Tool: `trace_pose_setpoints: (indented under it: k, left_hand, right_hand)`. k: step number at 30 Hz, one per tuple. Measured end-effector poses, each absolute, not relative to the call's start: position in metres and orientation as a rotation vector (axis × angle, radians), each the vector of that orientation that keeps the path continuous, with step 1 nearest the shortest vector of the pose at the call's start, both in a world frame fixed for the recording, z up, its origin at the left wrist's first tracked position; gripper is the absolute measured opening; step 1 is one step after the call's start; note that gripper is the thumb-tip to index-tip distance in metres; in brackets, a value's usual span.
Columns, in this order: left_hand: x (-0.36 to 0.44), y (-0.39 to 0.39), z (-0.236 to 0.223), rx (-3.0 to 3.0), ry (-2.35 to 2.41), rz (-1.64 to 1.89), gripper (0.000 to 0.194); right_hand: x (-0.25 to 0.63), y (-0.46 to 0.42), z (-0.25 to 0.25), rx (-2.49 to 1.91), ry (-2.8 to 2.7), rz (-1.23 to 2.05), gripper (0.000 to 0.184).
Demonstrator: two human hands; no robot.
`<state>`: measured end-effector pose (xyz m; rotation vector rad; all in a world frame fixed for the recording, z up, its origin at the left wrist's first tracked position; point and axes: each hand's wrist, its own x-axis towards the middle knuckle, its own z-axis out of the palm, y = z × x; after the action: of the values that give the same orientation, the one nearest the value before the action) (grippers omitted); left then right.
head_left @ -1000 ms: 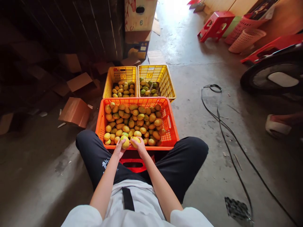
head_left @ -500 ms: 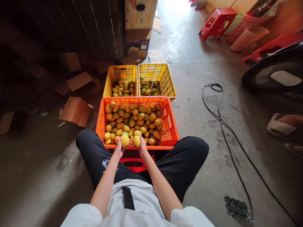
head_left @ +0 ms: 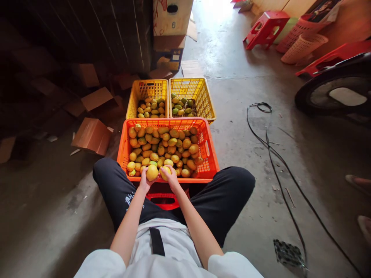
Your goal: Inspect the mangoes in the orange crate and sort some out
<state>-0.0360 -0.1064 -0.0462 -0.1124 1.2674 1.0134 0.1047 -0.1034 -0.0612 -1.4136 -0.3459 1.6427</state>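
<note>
Left hand (head_left: 145, 180), extended: fingers hold 1 round yellow fruit (head_left: 152, 172). Right hand (head_left: 172, 179), extended: fingers hold 1 part-covered yellow fruit (head_left: 164, 174).

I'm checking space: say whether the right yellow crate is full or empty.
Neither: the right yellow crate holds fruit, but bare bottom shows beside it.

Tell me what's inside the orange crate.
The orange crate holds a pile of fruit, mostly yellow-brown, a few greenish. Whatever lies beneath the top fruit is covered; the left hand and right hand, each holding one, hide part of the near edge.
</note>
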Motion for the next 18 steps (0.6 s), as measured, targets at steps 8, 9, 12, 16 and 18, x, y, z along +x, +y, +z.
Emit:
trace_pose_setpoints:
  k: [8,9,12,16,18]
  left_hand:
    - [-0.034,-0.110,-0.049,0.034,1.302,1.023,0.050]
    - [-0.034,-0.110,-0.049,0.036,1.298,1.024,0.049]
    - [-0.034,-0.111,-0.050,0.028,1.295,1.027,0.042]
    - [-0.033,-0.111,-0.056,0.017,1.300,1.072,0.032]
    - [-0.032,-0.111,-0.058,0.021,1.300,1.075,0.029]
  right_hand:
    - [0.109,-0.106,-0.075,-1.356,-0.336,1.645,0.060]
    - [0.110,-0.106,-0.076,-1.357,-0.331,1.642,0.058]
    - [0.111,-0.105,-0.076,-1.366,-0.284,1.632,0.052]
    - [0.110,-0.101,-0.075,-1.416,-0.191,1.618,0.039]
    - [0.108,-0.099,-0.076,-1.451,-0.179,1.620,0.034]
